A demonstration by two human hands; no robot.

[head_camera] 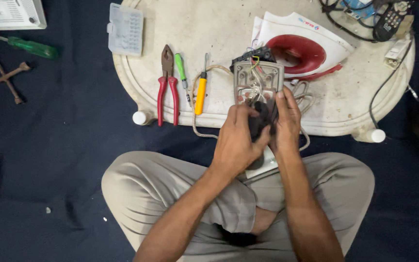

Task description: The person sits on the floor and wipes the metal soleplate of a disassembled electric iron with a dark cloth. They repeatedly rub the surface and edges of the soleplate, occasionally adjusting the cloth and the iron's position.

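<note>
The person sits cross-legged at a low white table (204,29), both hands working on an opened clothes iron. The iron's metal base (258,80), with bare wiring on its upper face, rests at the table's near edge, at about 1 o'clock from the hands. The left hand (236,143) is curled tight round a black part (260,121), apparently the cord grommet or handle end, and the right hand (287,121) pinches the same piece from the other side, its thumb pressed against the base's lower edge.

Judging by how things lie, disassembly is already done: the white and red iron cover (306,46) sits detached at 1 o'clock beyond the base, the wires are exposed, and the beige cord (200,128) trails off the table at 9 o'clock. Work on the cord end looks under way; refitting the cover is not yet done.

Red-handled pliers (168,87), a green screwdriver (182,75) and a yellow screwdriver (201,92) lie in a row at 10 o'clock, untouched
</note>
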